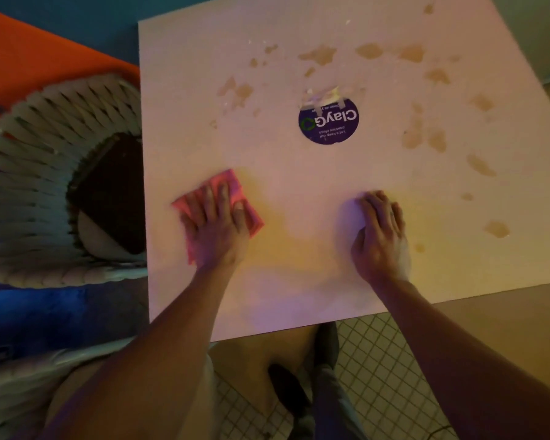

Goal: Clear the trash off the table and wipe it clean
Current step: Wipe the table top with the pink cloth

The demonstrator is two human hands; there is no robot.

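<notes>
A white square table (299, 173) fills the view. My left hand (218, 220) presses flat on a pink cloth (251, 217) near the table's front left. My right hand (381, 233) rests palm down on the bare tabletop at the front right, fingers together and slightly curled, with nothing visibly held. Several brown spill stains (318, 55) spread over the far and right parts of the table. A round purple sticker (328, 123) sits at the centre, its top edge torn into white paper scraps (324, 95).
A white woven chair (45, 173) with a dark cushion (115, 192) stands against the table's left edge. An orange surface (29, 58) lies behind it. Below the front edge are tiled floor (385, 360) and my dark shoe (286, 389).
</notes>
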